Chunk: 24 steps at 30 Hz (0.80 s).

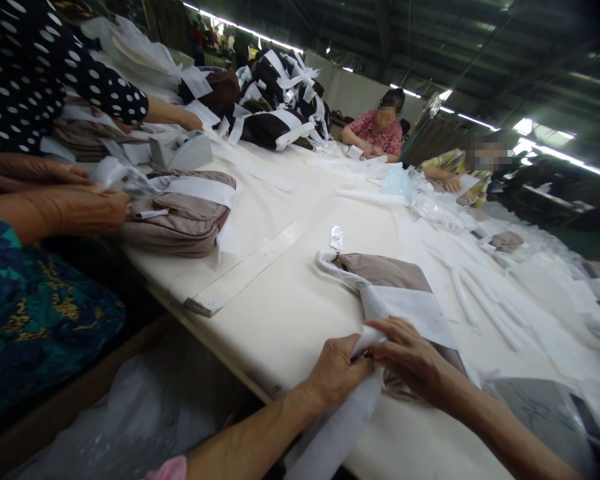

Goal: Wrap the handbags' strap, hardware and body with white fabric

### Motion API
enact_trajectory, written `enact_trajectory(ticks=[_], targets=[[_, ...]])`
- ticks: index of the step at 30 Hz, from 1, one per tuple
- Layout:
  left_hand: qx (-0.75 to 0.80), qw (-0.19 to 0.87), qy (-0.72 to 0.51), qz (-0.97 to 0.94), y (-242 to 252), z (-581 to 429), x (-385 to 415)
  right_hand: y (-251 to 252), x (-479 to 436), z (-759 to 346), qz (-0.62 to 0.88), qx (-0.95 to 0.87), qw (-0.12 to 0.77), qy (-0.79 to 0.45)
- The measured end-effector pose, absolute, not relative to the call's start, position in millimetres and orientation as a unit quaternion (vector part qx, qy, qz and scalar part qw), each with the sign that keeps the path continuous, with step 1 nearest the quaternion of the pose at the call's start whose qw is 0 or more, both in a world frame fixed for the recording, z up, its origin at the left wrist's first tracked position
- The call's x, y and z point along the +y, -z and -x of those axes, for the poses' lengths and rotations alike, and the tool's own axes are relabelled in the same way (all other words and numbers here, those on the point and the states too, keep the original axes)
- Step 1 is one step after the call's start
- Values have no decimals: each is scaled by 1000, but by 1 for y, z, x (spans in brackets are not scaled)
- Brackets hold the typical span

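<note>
A taupe bag (387,270) wrapped in white paper (405,310) lies on the white table (280,300) in front of me. My left hand (337,370) is closed, pinching the paper at the bag's near end. My right hand (413,357) lies over the same end, its fingers curled onto the paper and the bag's corner. The two hands touch each other there. A loose strip of white paper (340,427) hangs over the table's front edge below my hands.
To the left, co-workers' hands (80,210) handle another wrapped taupe bag (185,217). Dark wrapped bags (275,100) are piled at the far end. Two people sit at the far right. A long white strip (245,270), a small packet (337,237) and paper rolls (480,300) lie about.
</note>
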<state>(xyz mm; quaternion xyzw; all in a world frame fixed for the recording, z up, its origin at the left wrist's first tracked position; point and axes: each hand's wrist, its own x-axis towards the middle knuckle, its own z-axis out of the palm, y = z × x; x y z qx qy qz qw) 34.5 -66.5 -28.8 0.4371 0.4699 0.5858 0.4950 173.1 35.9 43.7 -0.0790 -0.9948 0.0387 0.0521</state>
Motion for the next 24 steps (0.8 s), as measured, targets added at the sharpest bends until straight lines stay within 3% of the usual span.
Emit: enact_trajectory(ticks=[2, 7, 9, 12, 15, 24], targets=[[450, 524, -600, -404, 32, -35, -66, -47, 33, -175, 84, -994, 70, -24], [384, 599, -625, -321, 31, -35, -63, -54, -10, -199, 236, -926, 294, 10], [386, 610, -625, -296, 31, -37, -61, -45, -35, -205, 334, -902, 266, -55], [390, 617, -623, -279, 29, -41, -60, -21, -64, -197, 449, -838, 184, -249], [387, 620, -622, -281, 26, -42, -61, -2, -74, -182, 524, -732, 219, -377], [306, 655, -638, -266, 23, -45, -64, -4, -63, -193, 529, -706, 267, -389]])
